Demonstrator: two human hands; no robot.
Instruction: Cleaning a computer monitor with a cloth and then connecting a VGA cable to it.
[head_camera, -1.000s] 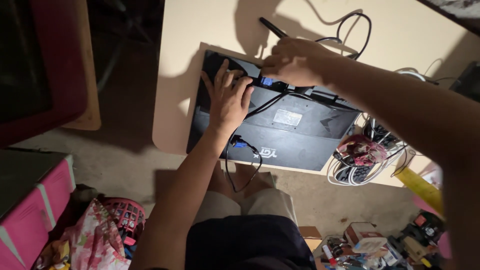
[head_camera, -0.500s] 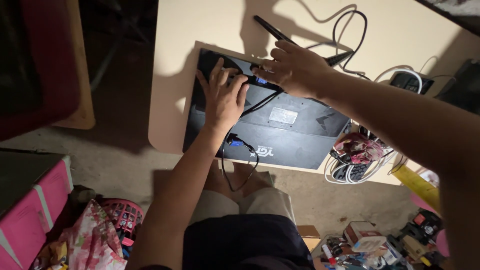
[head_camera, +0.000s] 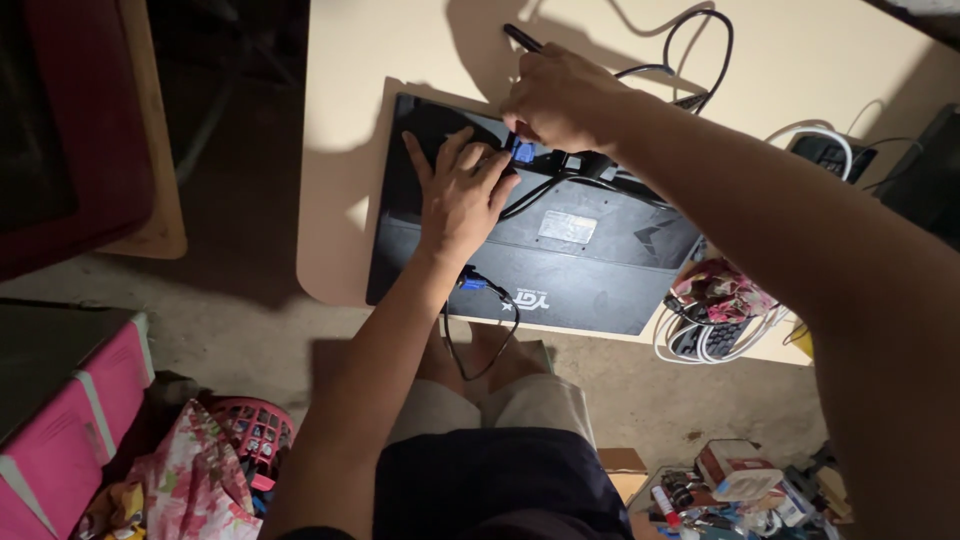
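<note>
A pink basket is sitting on the floor at the far left. On the pale worktop a black monitor is lying face down, its back showing. The left hand is pressing flat on that back, fingers spread. Just beside it, the right hand is pinching a blue cable plug against the monitor's upper edge. White cables are lying coiled at the right.
</note>
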